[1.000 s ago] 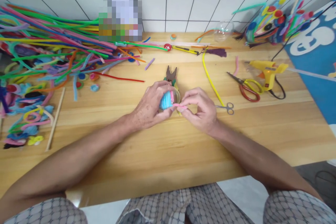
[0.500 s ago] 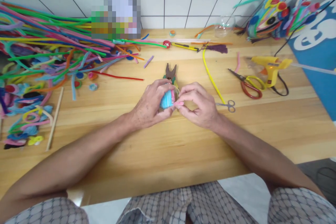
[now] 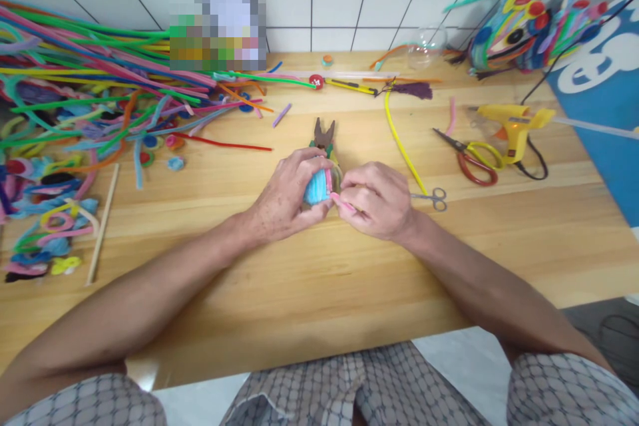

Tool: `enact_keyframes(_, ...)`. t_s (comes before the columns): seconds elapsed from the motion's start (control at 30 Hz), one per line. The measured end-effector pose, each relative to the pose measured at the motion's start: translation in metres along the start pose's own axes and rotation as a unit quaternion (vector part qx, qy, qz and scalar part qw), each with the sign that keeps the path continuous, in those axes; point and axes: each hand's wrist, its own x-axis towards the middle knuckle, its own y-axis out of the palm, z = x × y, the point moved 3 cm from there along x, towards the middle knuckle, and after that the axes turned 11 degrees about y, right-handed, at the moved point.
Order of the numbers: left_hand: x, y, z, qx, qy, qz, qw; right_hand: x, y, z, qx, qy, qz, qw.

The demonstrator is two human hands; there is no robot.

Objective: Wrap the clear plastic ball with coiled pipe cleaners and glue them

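Head: right hand (image 3: pixel 378 200) pinches strip (image 3: pixel 343 203) (table edge (image 3: pixel 349 346) apart).

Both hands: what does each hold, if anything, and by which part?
Left hand: the blue-wrapped piece, by its blue side. Right hand: the pink strip, by its outer part.

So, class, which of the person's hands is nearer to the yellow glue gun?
Right. The right hand, holding a pink strip, is left of the yellow glue gun and closer to the person; the left hand, holding the blue-wrapped piece, is farther left.
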Motion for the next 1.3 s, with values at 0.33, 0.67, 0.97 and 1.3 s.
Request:
enact_keyframes(0.33, 0.0013, -0.0019, -0.0008, -0.003, 0.009, -0.010, 1.000, -0.0025, 0.0042, 0.0009, -0.011, -0.009, -0.028, 1.000)
enact_keyframes(0.67, -0.0002, 0.0021, 0.0027, 0.009, 0.035, -0.012, 0.999, -0.0054, 0.0032, 0.0004, -0.031, -0.004, -0.011, 0.999)
enact_keyframes(0.97, -0.0018, 0.0037, 0.0054, -0.001, 0.025, -0.014, 1.000, -0.0004, 0.0032, 0.0021, -0.016, -0.032, -0.033, 0.999)
enact_keyframes(1.3, -0.0018, 0.0042, 0.0057, -0.011, 0.028, -0.027, 0.999, -0.0020, 0.0034, 0.0032, -0.019, -0.023, -0.035, 0.999)
